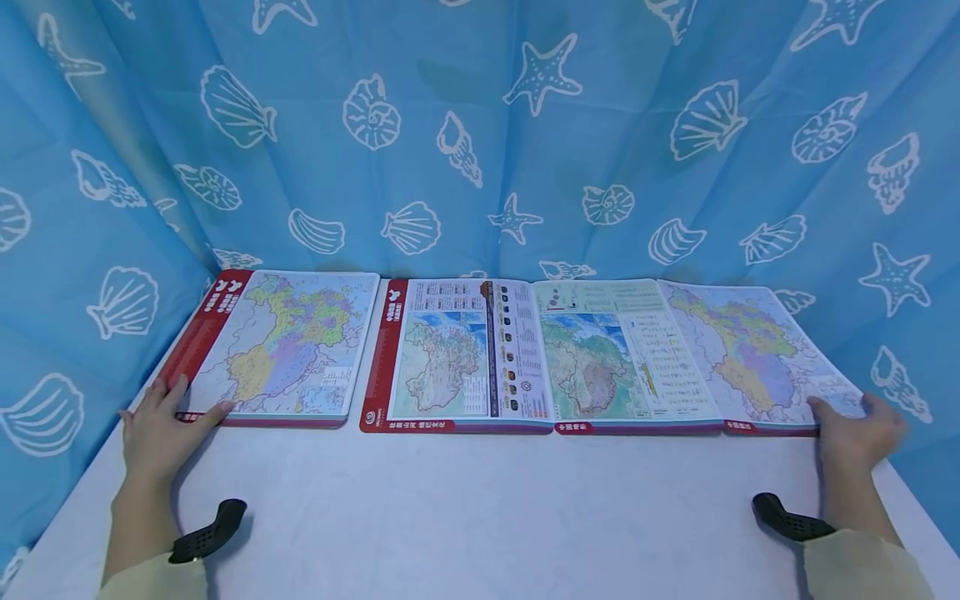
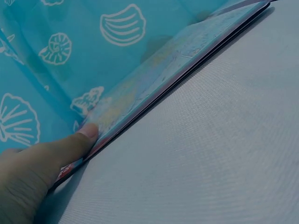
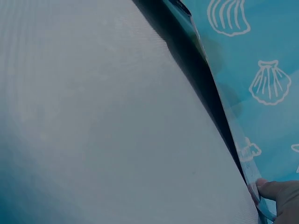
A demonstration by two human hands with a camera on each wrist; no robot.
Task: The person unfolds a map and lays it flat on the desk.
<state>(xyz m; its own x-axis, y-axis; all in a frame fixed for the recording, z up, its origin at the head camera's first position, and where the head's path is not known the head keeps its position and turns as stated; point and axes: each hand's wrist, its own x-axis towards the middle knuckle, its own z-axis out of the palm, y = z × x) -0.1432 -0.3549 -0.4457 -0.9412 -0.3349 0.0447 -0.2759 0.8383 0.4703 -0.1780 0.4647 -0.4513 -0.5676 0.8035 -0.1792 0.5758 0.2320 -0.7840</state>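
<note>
Two maps with red left borders lie in a row on the white table. My left hand (image 1: 161, 433) rests at the lower left corner of the left map (image 1: 292, 342), fingers spread over its red strip and thumb on the printed face. To the right, a long fold-out map (image 1: 450, 358) stretches across three panels. My right hand (image 1: 858, 433) pinches the lower right corner of its last panel (image 1: 742, 350), thumb on top. In the right wrist view, the map's edge (image 3: 219, 102) stands above the table with a dark gap beneath. Fingers under it are hidden.
A blue curtain (image 1: 480, 167) with white shells and starfish hangs right behind the maps and along both sides. The white tabletop (image 1: 495, 508) extends in front. A black curved piece (image 1: 210, 533) sits at each wrist.
</note>
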